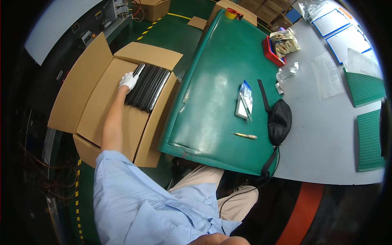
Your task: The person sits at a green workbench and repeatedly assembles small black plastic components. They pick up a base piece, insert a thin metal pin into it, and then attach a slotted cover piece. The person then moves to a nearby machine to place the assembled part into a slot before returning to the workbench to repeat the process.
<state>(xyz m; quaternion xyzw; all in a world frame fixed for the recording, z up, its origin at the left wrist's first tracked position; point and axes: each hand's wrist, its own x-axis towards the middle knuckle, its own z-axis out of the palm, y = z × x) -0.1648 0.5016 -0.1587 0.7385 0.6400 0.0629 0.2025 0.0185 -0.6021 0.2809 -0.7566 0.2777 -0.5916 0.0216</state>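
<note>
My left hand [129, 81], in a white glove, reaches into a large open cardboard box [108, 92] on the left. Its fingers are closed at the left end of a row of thin black pieces [148, 87], gripping the outermost one. The pieces stand on edge, packed close together, with shiny, plastic-like edges. Exactly how the fingers wrap round the piece is too small to make out. My right hand is not in view.
A green-covered table [204, 98] stands right of the box. On it lie a white-and-blue packet [243, 102], a pointed tool [245, 135], a black pouch [279, 122] with a strap, and a red bin [272, 52]. Yellow tape [231, 13] sits at the far corner.
</note>
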